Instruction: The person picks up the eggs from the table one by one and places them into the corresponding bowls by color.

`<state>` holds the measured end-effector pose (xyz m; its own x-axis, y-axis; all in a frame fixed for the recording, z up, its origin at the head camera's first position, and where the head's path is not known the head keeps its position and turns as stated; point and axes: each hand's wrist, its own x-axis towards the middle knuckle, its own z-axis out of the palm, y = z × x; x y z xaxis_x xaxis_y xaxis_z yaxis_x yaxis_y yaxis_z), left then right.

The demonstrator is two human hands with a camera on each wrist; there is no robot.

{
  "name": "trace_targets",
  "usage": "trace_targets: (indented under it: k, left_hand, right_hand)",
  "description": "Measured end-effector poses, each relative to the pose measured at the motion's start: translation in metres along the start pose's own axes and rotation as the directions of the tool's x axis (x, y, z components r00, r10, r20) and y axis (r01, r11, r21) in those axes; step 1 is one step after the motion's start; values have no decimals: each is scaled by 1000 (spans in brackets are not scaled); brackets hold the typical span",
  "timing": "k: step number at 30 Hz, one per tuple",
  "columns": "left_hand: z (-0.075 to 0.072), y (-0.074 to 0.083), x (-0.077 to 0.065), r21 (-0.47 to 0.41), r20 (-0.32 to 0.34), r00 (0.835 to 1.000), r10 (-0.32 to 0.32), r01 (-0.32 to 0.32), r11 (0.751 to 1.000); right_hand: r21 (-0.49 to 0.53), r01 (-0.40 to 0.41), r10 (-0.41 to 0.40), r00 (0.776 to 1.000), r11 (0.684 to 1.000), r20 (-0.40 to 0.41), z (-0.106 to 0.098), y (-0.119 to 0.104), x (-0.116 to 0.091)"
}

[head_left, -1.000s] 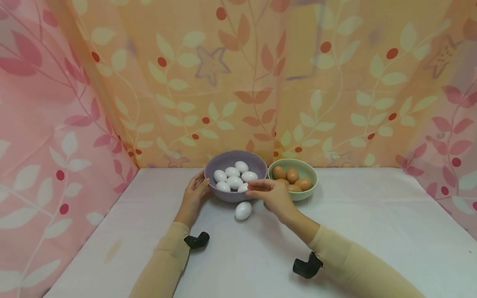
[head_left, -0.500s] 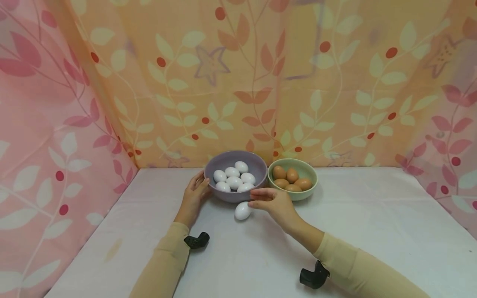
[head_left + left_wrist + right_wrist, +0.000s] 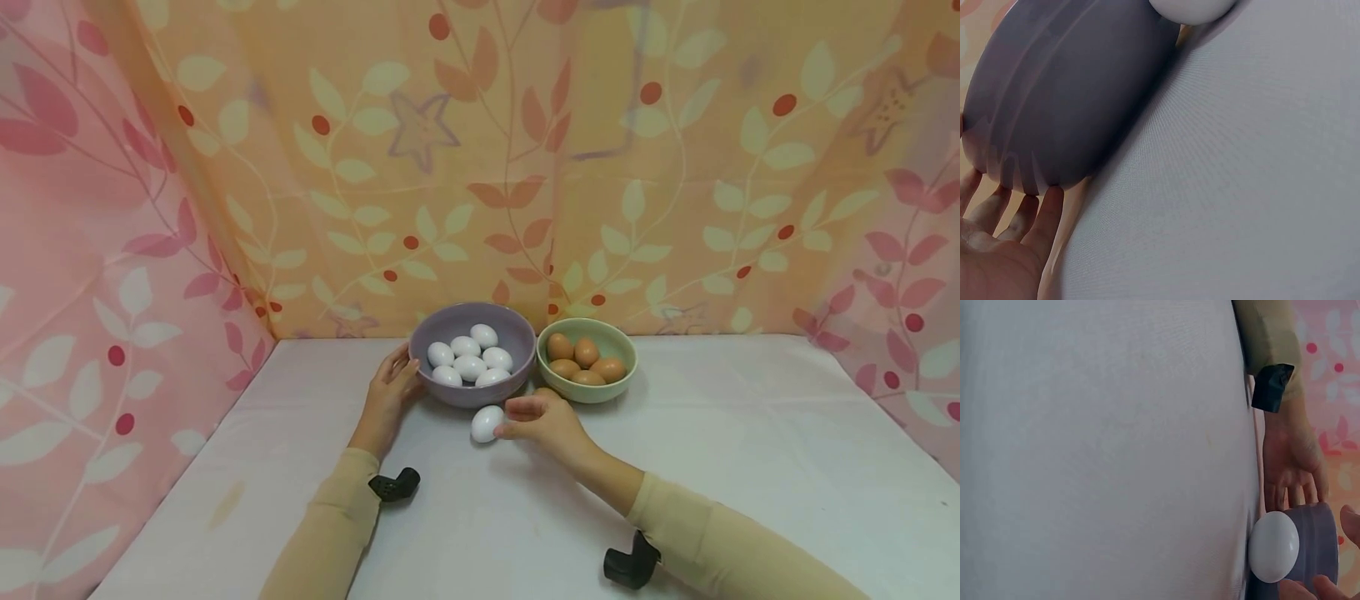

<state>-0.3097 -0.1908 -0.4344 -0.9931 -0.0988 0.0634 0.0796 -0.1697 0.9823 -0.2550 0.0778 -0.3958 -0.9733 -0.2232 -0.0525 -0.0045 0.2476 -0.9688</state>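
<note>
A lavender bowl [image 3: 512, 388] holding several white eggs [image 3: 469, 367] stands at the back of the table. At its left side is my left hand [image 3: 387, 392]; in the left wrist view its fingertips [image 3: 1052, 190] rest on the outer wall, fingers fairly straight. One loose white egg [image 3: 487, 424] lies on the cloth just in front of the bowl. My right hand [image 3: 553, 427] is at this egg's right side, thumb and fingers apart. The thumb tip overlaps the egg's edge in the head view; whether it touches, I cannot tell.
A pale green bowl [image 3: 628, 372] with several brown eggs [image 3: 607, 369] sits right beside the lavender one. Behind my right knuckles shows a brownish rounded patch, partly hidden. Patterned curtains [image 3: 480, 167] close off the back and sides of the white-covered table [image 3: 720, 433].
My right hand has come down from the lavender bowl's front rim, leaving a white egg inside, to the loose white egg. The left hand has stayed at the bowl.
</note>
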Motion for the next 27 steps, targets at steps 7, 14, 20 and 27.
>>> trace_targets:
  k: [7,14,20,27]
  left_hand:
    - [-1,0,1,-17,6,1000,-8,9,1000]
    - [-1,-1,2,-16,-5,1000,-13,13,1000]
    - [0,0,1,-5,-13,1000,-22,22,1000]
    - [-1,0,1,-17,-7,1000,-16,15,1000]
  right_hand:
    - [12,-5,6,1000,1000,-24,9,6,9]
    - [-56,-55,51,995,997,-82,17,9,16]
    - [-40,-89,86,994,995,-71,24,13,21]
    - [-32,-100,96,989,994,-115,30,15,23]
